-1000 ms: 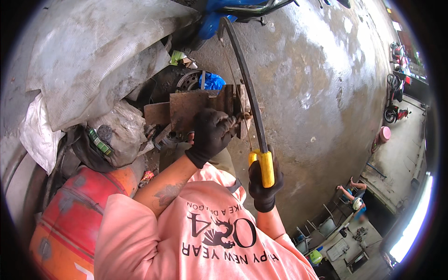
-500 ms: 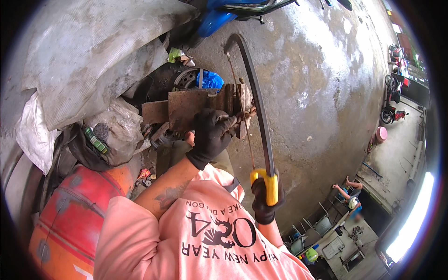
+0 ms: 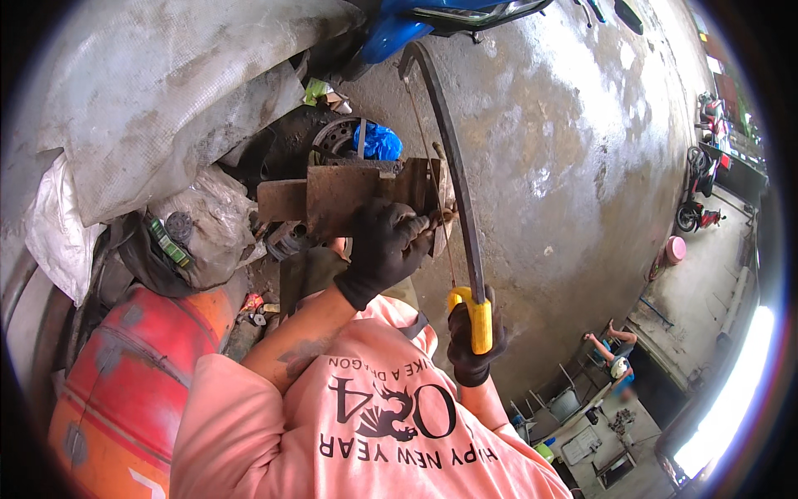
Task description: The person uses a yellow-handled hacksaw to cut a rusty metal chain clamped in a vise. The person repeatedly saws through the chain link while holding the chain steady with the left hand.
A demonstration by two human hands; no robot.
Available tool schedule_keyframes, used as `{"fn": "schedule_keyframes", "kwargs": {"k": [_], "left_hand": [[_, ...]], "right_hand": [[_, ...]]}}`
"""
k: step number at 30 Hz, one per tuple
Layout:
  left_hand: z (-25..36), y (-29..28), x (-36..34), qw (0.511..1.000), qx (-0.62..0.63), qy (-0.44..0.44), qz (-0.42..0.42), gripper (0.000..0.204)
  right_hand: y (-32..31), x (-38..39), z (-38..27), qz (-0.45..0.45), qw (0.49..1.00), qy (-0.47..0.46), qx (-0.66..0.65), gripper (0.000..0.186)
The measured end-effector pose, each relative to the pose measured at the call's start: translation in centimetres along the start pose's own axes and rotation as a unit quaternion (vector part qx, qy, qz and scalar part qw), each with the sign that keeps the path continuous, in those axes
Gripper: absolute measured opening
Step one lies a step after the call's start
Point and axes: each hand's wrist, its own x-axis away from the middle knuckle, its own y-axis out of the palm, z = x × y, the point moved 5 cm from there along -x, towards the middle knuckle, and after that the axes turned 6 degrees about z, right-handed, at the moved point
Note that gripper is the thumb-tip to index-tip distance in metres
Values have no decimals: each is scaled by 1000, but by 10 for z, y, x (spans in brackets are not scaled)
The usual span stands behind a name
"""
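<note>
My right hand (image 3: 472,349), in a black glove, grips the yellow handle (image 3: 480,320) of a black-framed hacksaw (image 3: 453,158). Its thin blade lies across the right end of a rusty metal assembly (image 3: 332,191), which has flat plates and an upright block at that end. My left hand (image 3: 391,245), also gloved, has curled fingers at that end, just left of the blade, against a small piece that I cannot make out.
Grey tarps and bags (image 3: 150,108) lie left, above a red-orange metal tank (image 3: 125,382). A wheel rim (image 3: 332,137) and blue plastic (image 3: 378,143) lie behind the work. A blue motorcycle (image 3: 391,25) stands beyond. Parked scooters (image 3: 702,183) and a person (image 3: 619,366) are at right.
The hacksaw and my right hand moved back toward me by half a second ago, then slightly forward again. My left hand stays at the metal piece, shifted slightly.
</note>
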Motion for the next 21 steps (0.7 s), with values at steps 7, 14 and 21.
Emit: {"fn": "schedule_keyframes", "kwargs": {"k": [7, 14, 21], "left_hand": [[8, -2, -9, 999, -37, 8, 31, 23], [19, 1, -13, 997, -62, 36, 17, 18], [15, -3, -19, 998, -58, 27, -23, 18]], "right_hand": [[8, -5, 18, 9, 996, 36, -83, 60], [6, 17, 31, 1, 866, 303, -399, 63], [19, 11, 37, -36, 999, 10, -17, 65]]}}
